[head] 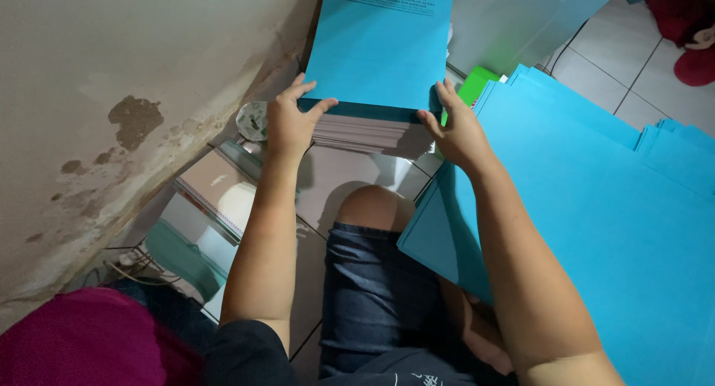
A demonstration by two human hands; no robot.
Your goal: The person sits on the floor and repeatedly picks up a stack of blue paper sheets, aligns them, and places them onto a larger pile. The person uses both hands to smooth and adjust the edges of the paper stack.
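Note:
A thick stack of white pages with a blue cover sheet (pixel 380 43) lies on the tiled floor ahead of my knee. My left hand (pixel 289 122) grips the stack's near left corner, thumb on the blue cover. At the near right corner, my right hand (pixel 456 129) presses its fingers against the stack's edge. The white page edges (pixel 369 135) show between my hands.
A large pile of blue card sheets (pixel 596 207) fans out to my right, partly over my lap. A stained wall (pixel 112 96) rises on the left. A spiral notebook (pixel 212 192), a tape roll (pixel 253 120) and a green item (pixel 477 84) lie on the floor.

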